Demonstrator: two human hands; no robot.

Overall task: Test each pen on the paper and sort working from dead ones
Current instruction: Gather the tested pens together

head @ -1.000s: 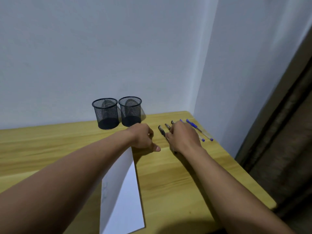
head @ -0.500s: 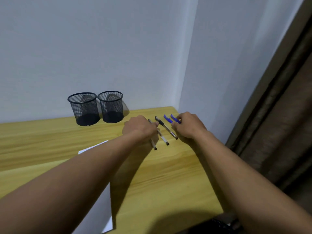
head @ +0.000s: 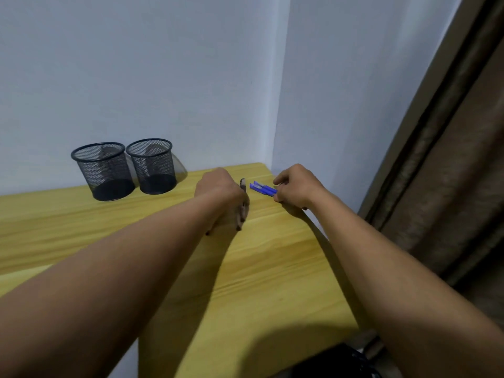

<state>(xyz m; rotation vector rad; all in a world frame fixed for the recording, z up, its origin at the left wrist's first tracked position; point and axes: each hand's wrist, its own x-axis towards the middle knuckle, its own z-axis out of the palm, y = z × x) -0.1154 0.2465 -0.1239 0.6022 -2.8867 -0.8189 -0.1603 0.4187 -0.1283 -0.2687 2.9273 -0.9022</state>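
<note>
over at the far right corner of the wooden table (head: 272,268), dan, both hands are busy. left hand (head: 221,190) is curled round a clutch of dark pens (head: 240,223) — one end pokes up past the knuckles, the tips stick out below the wrist, toward us.

got it, sal. and the right hand (head: 296,189)?

it's pinching the blue pens (head: 261,188), fingers closed on the barrels, blue caps jutting left toward the other hand. the two bunches are near each other, not touching.

are the pens lifted or down on the wood?

can't tell from this angle — they're low, right by the surface. back against the white wall (head: 163,77) stand two black holders, the left mesh cup (head: 105,173) and the right mesh cup (head: 153,167), just beside each other and well left of the hands. brown curtain (head: 450,173) hangs along the right edge.
</note>
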